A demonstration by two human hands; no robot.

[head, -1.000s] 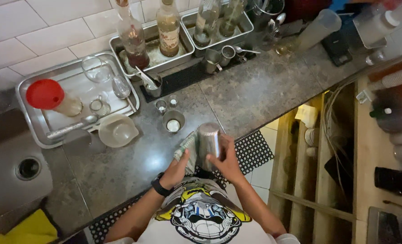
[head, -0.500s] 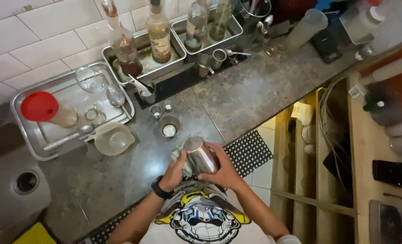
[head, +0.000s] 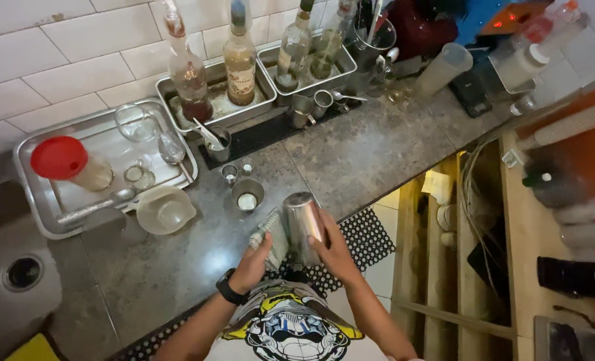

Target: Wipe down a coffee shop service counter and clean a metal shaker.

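broadly: grey speckled stone tabletop (head: pixel 378 147) below a white tiled wall (head: pixel 50 60), with a dark perforated rubber mat (head: pixel 371 237) along the near edge. large steel tray (head: pixel 103 134) to the left, carrying a red-lidded container (head: pixel 62 160), a clear glass (head: pixel 134 122) and a long spoon (head: pixel 97 206); clear plastic cup (head: pixel 167 210) just beside the tray's near corner. two smaller steel pans at the wall, the left pan (head: pixel 217 100) with two tall bottles, one of them brown (head: pixel 240 57), the right pan (head: pixel 304 67) with more bottles. small steel cup with something white inside (head: pixel 247 197) on the tabletop, just beyond the hands.

closest in: steel shaker tin (head: pixel 304 224), raised off the tabletop in front of the chest, long axis tilted, its top leaning away and slightly left, base toward the body. right hand (head: pixel 334 251) wrapped round the tin's right side, grip closed on the metal, thumb along the wall. left hand (head: pixel 254 264), with a black wrist band, pressed in from the left, grip closed round a pale striped cloth (head: pixel 271 234) lying against the tin's left side; cannot tell whether the cloth hides a second tin. tin thus between both hands, touching each, right hand carrying more of it. small steel cup straight ahead of the tin's top, near but apart.
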